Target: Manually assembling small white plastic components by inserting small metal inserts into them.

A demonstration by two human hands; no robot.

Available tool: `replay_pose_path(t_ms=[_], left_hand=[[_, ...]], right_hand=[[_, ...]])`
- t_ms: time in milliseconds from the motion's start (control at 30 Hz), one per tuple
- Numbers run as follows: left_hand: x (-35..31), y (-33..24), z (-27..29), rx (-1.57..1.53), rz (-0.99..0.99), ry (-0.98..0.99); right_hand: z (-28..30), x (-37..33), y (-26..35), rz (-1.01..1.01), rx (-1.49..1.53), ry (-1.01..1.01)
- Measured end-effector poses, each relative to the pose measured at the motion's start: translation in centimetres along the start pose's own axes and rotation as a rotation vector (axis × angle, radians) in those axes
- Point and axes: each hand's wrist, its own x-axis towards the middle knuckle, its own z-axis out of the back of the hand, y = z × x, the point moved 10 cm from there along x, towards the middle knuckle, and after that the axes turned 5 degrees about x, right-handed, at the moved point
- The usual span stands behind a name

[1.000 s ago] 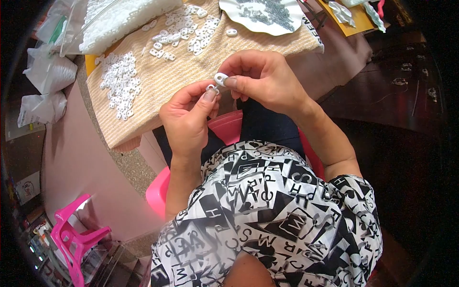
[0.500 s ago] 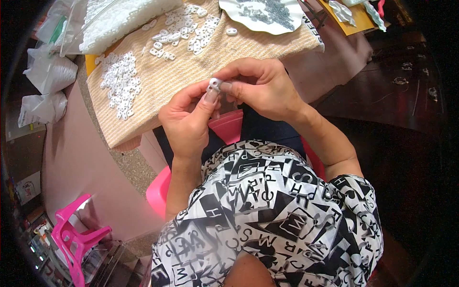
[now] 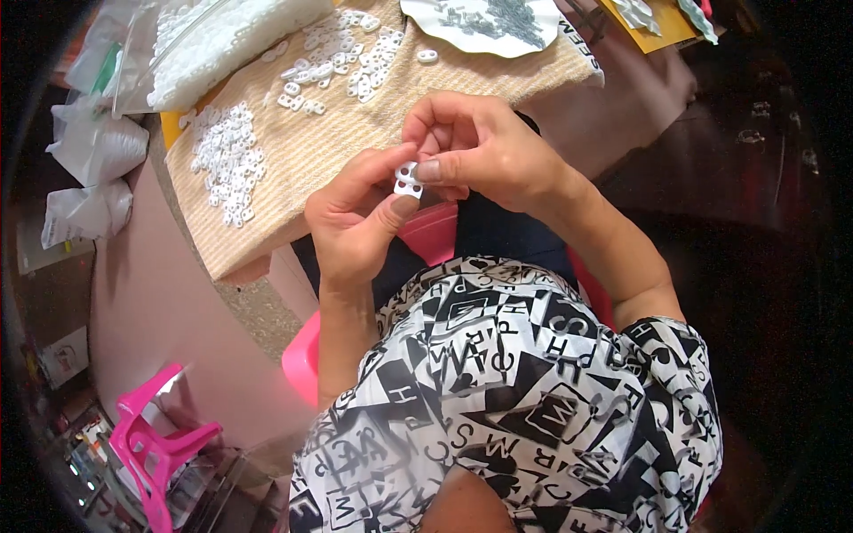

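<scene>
Though small, white holed piece (image 3: pixel 409 190)

Uncovers lower of 2 white pieces (image 3: pixel 408 180), mostly hidden under thumb of left hand (image 3: pixel 354 222) 1 s ago. Exposes 4 holes total. Drops that thumb to lower edge. Arches fingers of right hand (image 3: pixel 498 160) higher than 0.5 s ago. Shifts view slightly: moves pink stool (image 3: pixel 178 443) rightward, crops more of plate (image 3: pixel 425 26).

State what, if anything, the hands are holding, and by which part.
Small white holed pieces, apparently two together: the left hand pinches the lower edge, the right hand the upper right side.
</scene>
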Motion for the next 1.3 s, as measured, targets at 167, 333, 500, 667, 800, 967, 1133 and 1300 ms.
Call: replay_pose_path(t_ms=[167,333,500,667,800,967,1133,1300], left_hand=[[0.0,-0.3,-0.9,0.042,-0.036,0.149],[-0.2,-0.6,-1.1,0.059,-0.037,0.093],[-0.4,-1.4,-1.2,0.212,-0.128,0.052],[-0.7,-2.2,-1.1,0.455,-0.225,-0.044],[-0.7,-2.2,-1.2,0.531,-0.272,-0.062],[-0.7,-2.3,-1.2,0.535,-0.321,-0.079],[-1.0,-1.1,-0.1,0.370,-0.208,-0.121],[-0.6,-1.5,0.9,0.259,-0.181,-0.118]], right_hand=[[-0.6,-0.3,0.0,-0.050,0.002,0.053],[-0.9,-0.6,0.0,-0.087,0.001,0.053],[-0.9,-0.7,0.1,-0.095,-0.075,0.060],[-0.5,-0.6,0.1,-0.056,-0.121,0.025],[-0.2,-0.5,0.1,-0.035,-0.128,0.007],[0.0,-0.3,-0.2,-0.052,-0.128,0.012],[-0.5,-0.3,-0.1,-0.062,-0.126,0.029],[-0.9,-0.5,1.8,0.131,-0.211,-0.020]])
